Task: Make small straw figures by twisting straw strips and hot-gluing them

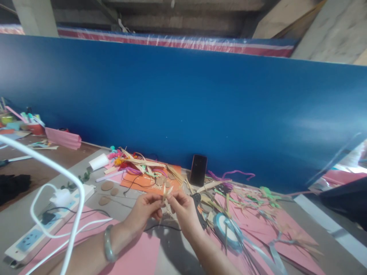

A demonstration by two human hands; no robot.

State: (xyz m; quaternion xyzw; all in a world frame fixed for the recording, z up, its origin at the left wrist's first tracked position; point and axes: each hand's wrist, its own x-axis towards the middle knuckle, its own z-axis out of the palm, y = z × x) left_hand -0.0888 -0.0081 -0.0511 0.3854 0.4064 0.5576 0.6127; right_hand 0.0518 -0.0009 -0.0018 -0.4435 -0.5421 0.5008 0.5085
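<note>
Both hands meet above the middle of the table, fingers pinched around a small bundle of pale straw-like strips [167,193]. My left hand [145,209], with a bangle [108,243] on its wrist, grips the bundle from the left. From the right, my right hand [183,209] pinches the same bundle with thumb and forefinger. Pointed strip ends stick up between the fingertips, and more strips hang below them. Fine detail of the bundle is blurred.
A phone [198,170] leans on the blue partition [183,103]. Left are a power strip [34,233], a white cable [82,202] crossing the foreground, and wooden discs [107,186]. Right lie a ribbon roll [228,232], pink paper [263,225] and dried stems. Craft scraps [140,162] lie behind the hands.
</note>
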